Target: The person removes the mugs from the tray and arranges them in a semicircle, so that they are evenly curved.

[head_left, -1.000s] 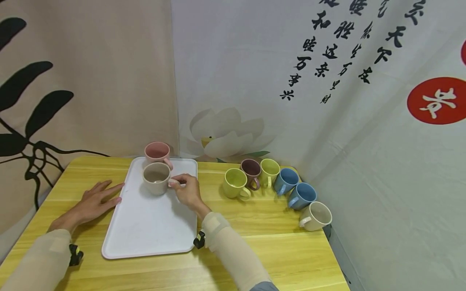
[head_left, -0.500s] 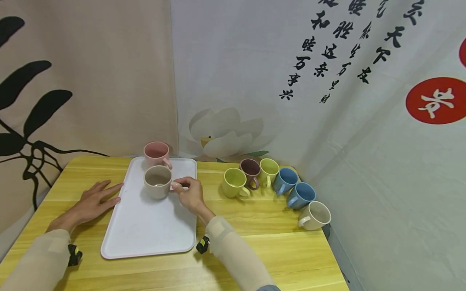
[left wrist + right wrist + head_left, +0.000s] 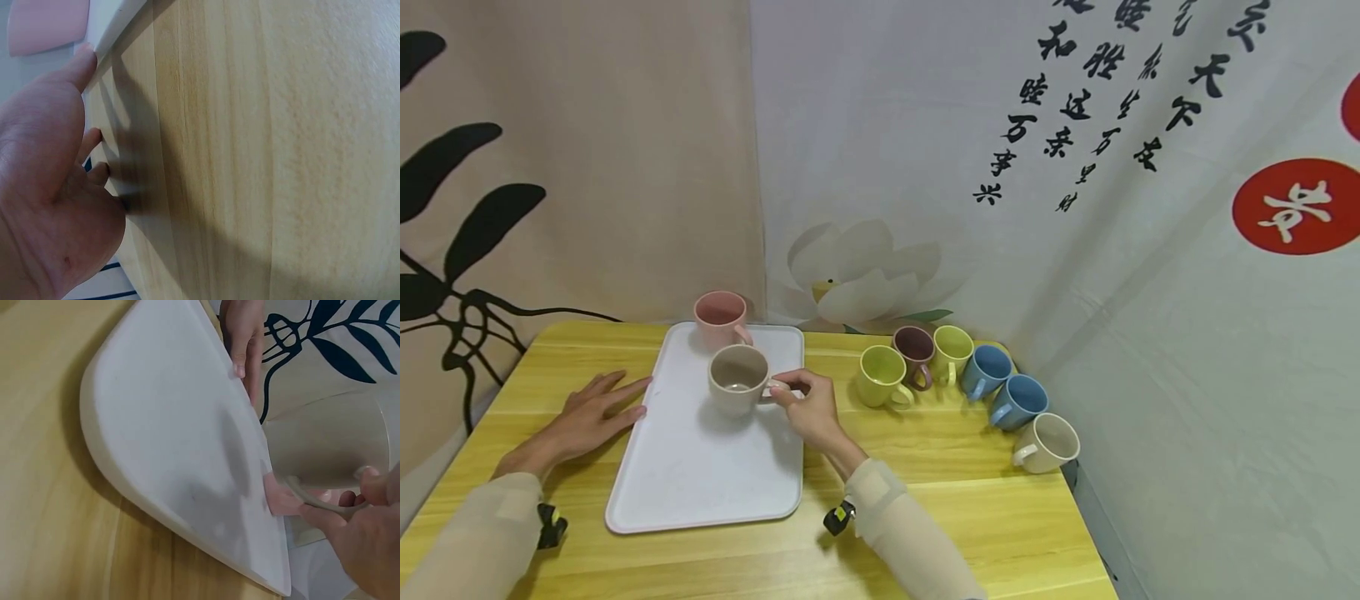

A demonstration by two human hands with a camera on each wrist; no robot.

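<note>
My right hand (image 3: 811, 410) pinches the handle of a greyish-beige mug (image 3: 735, 392), upright with its mouth up. The mug hangs above the white tray (image 3: 677, 492), and its shadow falls on the tray in the right wrist view, where the mug (image 3: 331, 444) shows from the side. A pink mug (image 3: 718, 321) stands on the tray's far end, partly behind the beige one. At the tray's left edge my left hand (image 3: 587, 425) rests with fingers spread. The left wrist view has its thumb (image 3: 81, 65) touching the tray's rim.
On the wooden table (image 3: 940, 533), right of the tray, stand two lime-green mugs (image 3: 880, 379), a dark purple mug (image 3: 913, 354), two blue mugs (image 3: 1018, 404) and a cream mug (image 3: 1048, 446) near the right edge. A printed curtain (image 3: 880, 125) hangs behind the table.
My right hand has carried the beige mug to the right and slightly nearer, away from the pink mug. The left hand has stayed at the tray's edge.
</note>
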